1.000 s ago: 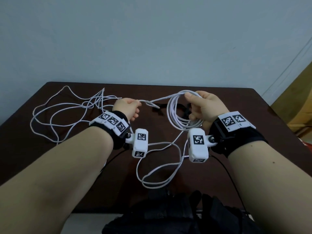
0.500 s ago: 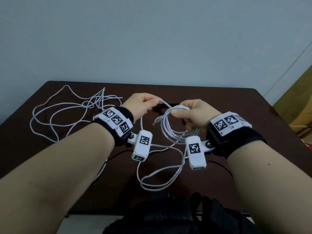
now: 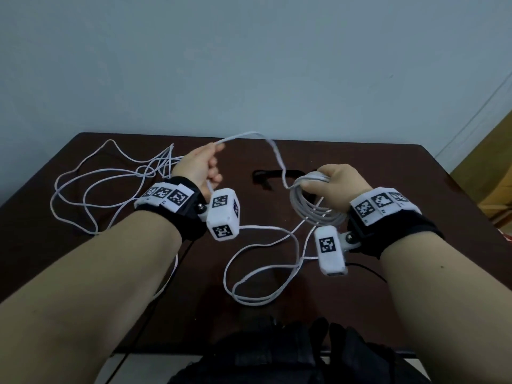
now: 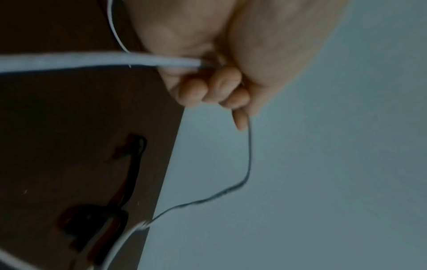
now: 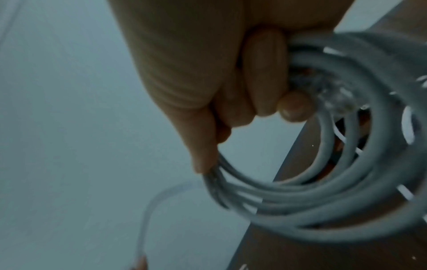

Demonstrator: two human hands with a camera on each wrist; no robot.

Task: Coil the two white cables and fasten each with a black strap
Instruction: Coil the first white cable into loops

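Note:
My right hand (image 3: 318,184) grips a coil of white cable (image 3: 313,210) with several turns, held above the dark table (image 3: 388,173). The right wrist view shows the coil (image 5: 323,197) hanging from the curled fingers (image 5: 263,76). The left hand (image 3: 212,159) is raised at the left and pinches the same cable's free strand (image 3: 273,146), which arcs over to the coil. That strand (image 4: 97,61) runs through the curled fingers (image 4: 215,87). Slack loops (image 3: 263,273) lie on the table below. The second white cable (image 3: 110,184) sprawls loose at the back left. Black straps (image 3: 266,176) (image 4: 131,164) lie between the hands.
The table's far edge (image 3: 249,135) meets a pale wall (image 3: 249,65). A wooden piece of furniture (image 3: 493,173) stands at the right. A black bag or garment (image 3: 277,353) sits at the near edge. Thin black wires (image 3: 368,268) trail from the wrist cameras.
The left hand has drawn away from the right, up and to the left, pulling out a length of cable. The right hand keeps hold of the coil, a little lower and to the right.

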